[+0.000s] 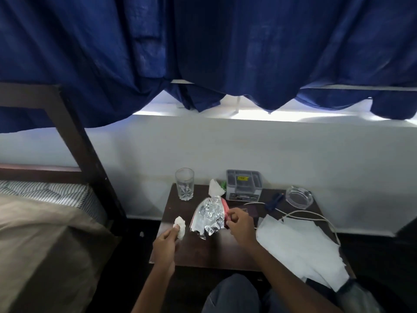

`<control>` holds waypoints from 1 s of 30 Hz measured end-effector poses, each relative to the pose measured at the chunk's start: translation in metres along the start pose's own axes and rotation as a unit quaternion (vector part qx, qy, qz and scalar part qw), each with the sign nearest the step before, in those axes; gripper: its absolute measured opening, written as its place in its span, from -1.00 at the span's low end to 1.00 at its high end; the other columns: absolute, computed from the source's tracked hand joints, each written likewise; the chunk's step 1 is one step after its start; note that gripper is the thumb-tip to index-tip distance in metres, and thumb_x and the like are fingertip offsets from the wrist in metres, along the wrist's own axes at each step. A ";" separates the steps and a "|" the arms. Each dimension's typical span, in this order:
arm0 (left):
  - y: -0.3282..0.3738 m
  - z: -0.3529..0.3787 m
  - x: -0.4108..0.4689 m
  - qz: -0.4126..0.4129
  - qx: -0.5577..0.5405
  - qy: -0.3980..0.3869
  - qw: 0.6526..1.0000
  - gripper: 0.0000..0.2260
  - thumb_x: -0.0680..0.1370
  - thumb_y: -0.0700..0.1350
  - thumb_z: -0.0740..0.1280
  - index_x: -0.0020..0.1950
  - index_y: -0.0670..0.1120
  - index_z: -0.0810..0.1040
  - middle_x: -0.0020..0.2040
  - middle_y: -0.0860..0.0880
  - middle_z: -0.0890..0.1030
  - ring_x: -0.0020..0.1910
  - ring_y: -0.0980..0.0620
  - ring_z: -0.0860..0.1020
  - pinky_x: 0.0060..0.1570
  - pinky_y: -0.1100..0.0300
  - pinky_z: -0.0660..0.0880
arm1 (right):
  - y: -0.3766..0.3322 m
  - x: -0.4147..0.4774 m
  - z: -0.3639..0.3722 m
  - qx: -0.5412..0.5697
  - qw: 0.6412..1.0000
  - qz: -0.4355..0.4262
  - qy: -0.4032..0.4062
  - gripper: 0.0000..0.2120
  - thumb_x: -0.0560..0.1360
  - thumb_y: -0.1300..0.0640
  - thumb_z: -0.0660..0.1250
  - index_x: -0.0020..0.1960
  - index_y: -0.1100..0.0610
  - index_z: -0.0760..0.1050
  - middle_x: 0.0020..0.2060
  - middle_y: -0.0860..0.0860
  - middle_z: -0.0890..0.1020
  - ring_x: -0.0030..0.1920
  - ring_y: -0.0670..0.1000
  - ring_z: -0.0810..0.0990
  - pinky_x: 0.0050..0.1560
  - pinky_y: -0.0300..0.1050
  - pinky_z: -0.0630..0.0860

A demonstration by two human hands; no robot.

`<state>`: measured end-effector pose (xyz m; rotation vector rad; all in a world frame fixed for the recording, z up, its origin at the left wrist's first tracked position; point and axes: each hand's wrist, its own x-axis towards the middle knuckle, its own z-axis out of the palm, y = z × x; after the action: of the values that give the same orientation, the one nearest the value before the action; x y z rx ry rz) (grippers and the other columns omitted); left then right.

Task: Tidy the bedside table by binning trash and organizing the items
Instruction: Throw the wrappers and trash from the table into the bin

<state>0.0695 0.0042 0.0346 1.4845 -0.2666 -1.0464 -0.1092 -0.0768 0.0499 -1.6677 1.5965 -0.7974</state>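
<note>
The right hand [239,222], in the lower middle of the frame, pinches the red edge of a crumpled snack wrapper [208,219] between thumb and curled fingers. The wrapper is turned with its shiny silver inside outward, has a torn, jagged lower edge, and sits at the middle of the dark wooden surface [203,251]. Whether it touches the surface I cannot tell. Just beside it, toward the lower left, the left hand [165,245] holds a small white crumpled tissue [179,227] with its fingertips, at the left edge of the surface.

At the back of the surface a clear drinking glass [184,187] stands upright; if there is liquid in it I cannot tell. To its right lies a second crumpled tissue [215,188]. Next to that stands a grey plastic box [244,184] with several compartments on top, and what is in them is not clear. Further right is a clear glass ashtray [299,197]. A white cable [306,214] runs in front of it, over a heap of white paper sheets [297,245] that hangs over the right front edge.

The grey box has a yellow sticker on top and a dark label on its front; the writing on both is too small to read.
</note>
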 end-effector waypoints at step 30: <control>-0.044 0.190 -0.151 -0.053 0.087 -0.263 0.959 -0.88 0.59 -0.23 0.21 -0.05 -0.18 0.54 -0.08 -0.13 0.61 -0.14 -0.03 0.58 -0.14 0.15 0.55 | 0.304 -0.150 -0.257 0.428 0.703 0.426 0.377 -0.90 0.46 0.39 0.28 -0.06 0.26 0.49 -0.43 0.12 0.50 -0.57 0.00 0.44 -0.67 -0.36 0.32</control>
<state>-0.1703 -0.0083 0.0902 1.3623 -0.6745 -1.5306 -0.5028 0.0530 -0.0463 0.1831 1.7650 -1.4425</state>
